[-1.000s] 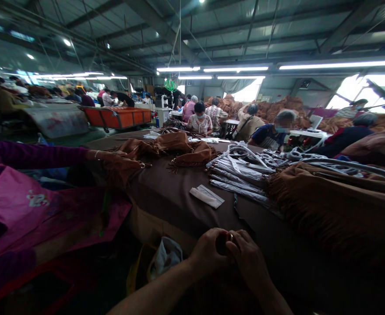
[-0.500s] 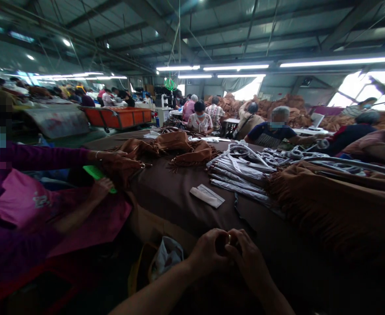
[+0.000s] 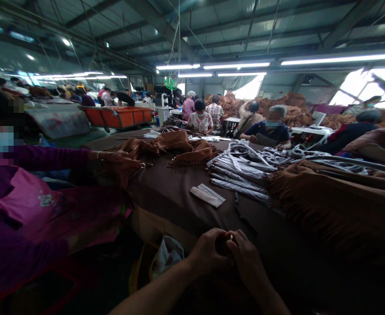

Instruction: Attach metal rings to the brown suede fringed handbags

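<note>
My left hand [image 3: 208, 250] and my right hand [image 3: 246, 256] meet low in the middle of the head view, over the near edge of the dark-covered table. A small shiny gold-coloured metal piece [image 3: 231, 237] shows at my right thumb and fingers, which pinch it. The fingers of my left hand curl in and their tips touch the right hand; what they grip is hidden in shadow. Beyond my hands lies a flat, pale packet [image 3: 208, 195] on the brown table cover [image 3: 169, 192]. A thin dark strap [image 3: 241, 214] trails beside it.
Brown fringed bags [image 3: 337, 197] lie at the right, with white-wrapped handles [image 3: 241, 175] stacked beside them. More brown bags [image 3: 174, 142] lie further back. A co-worker in a purple sleeve [image 3: 51, 153] sits at the left. Near my left forearm is a white plastic bag [image 3: 167, 253].
The co-worker's hand with the green brush has dropped lower, beside the pink apron. My hands stay together, with the metal piece tilted slightly differently. A person across the table has drawn an arm in.
</note>
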Demonstrator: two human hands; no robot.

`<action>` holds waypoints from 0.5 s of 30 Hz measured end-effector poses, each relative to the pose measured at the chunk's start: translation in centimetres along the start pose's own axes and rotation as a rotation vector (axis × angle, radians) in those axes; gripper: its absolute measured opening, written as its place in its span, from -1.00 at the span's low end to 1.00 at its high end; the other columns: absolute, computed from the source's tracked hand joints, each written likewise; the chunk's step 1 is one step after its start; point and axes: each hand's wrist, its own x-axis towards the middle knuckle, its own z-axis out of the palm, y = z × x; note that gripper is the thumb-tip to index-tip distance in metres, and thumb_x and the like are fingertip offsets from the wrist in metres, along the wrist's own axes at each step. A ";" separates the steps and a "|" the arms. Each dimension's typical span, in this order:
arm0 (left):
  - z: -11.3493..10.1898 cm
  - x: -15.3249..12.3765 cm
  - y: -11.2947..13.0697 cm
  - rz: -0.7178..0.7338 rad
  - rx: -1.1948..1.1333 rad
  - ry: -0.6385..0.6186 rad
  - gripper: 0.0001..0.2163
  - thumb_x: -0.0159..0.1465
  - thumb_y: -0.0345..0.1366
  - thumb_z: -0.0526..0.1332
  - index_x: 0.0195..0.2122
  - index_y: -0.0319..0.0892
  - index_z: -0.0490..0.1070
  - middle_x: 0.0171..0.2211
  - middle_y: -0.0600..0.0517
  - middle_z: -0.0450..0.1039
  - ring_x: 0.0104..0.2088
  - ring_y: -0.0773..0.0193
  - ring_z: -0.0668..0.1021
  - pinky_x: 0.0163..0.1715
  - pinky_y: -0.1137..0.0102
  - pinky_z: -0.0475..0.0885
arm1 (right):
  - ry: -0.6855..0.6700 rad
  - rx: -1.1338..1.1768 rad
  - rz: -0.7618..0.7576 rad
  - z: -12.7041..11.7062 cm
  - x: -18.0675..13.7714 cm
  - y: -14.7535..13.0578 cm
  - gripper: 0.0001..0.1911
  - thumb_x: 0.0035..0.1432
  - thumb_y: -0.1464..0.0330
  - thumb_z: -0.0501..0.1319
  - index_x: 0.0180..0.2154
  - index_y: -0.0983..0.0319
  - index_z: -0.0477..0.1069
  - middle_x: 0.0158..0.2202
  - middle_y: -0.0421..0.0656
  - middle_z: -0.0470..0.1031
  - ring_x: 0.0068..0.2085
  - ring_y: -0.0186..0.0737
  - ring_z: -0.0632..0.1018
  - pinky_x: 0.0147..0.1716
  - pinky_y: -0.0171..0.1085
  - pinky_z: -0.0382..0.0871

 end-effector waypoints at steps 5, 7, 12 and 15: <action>0.0 -0.1 0.1 -0.012 -0.047 0.005 -0.44 -0.11 -0.26 0.44 -0.04 -0.20 0.42 -0.15 0.00 0.51 -0.16 0.14 0.53 -0.18 0.39 0.42 | -0.043 0.102 0.003 0.0 -0.1 0.2 -0.66 0.29 0.16 0.04 -0.04 0.16 0.42 -0.15 -0.10 0.49 -0.09 -0.13 0.51 -0.13 -0.23 0.42; -0.1 -0.1 0.0 -0.015 -0.052 0.008 -0.43 -0.10 -0.25 0.44 -0.02 -0.20 0.42 -0.15 0.00 0.51 -0.16 0.14 0.53 -0.18 0.39 0.42 | -0.024 0.110 -0.005 -0.1 -0.2 0.5 -0.63 0.25 0.15 0.10 0.01 0.17 0.38 -0.12 -0.09 0.48 -0.09 -0.13 0.51 -0.13 -0.25 0.43; -0.1 0.0 -0.2 -0.022 -0.009 0.002 -0.41 -0.15 -0.27 0.46 -0.04 -0.20 0.43 -0.15 -0.01 0.51 -0.17 0.13 0.53 -0.18 0.37 0.42 | 0.000 0.051 0.019 -0.1 -0.2 0.8 -0.66 0.26 0.17 0.08 -0.03 0.20 0.40 -0.06 -0.04 0.47 -0.01 -0.08 0.49 -0.02 -0.16 0.39; -0.1 -0.1 -0.1 -0.026 -0.014 -0.008 -0.44 -0.14 -0.29 0.45 -0.06 -0.20 0.43 -0.14 -0.01 0.51 -0.16 0.12 0.53 -0.17 0.37 0.42 | -0.027 0.040 0.027 -0.2 -0.2 0.2 -0.67 0.27 0.15 0.06 -0.08 0.20 0.42 -0.09 -0.04 0.49 -0.03 -0.08 0.49 -0.06 -0.17 0.41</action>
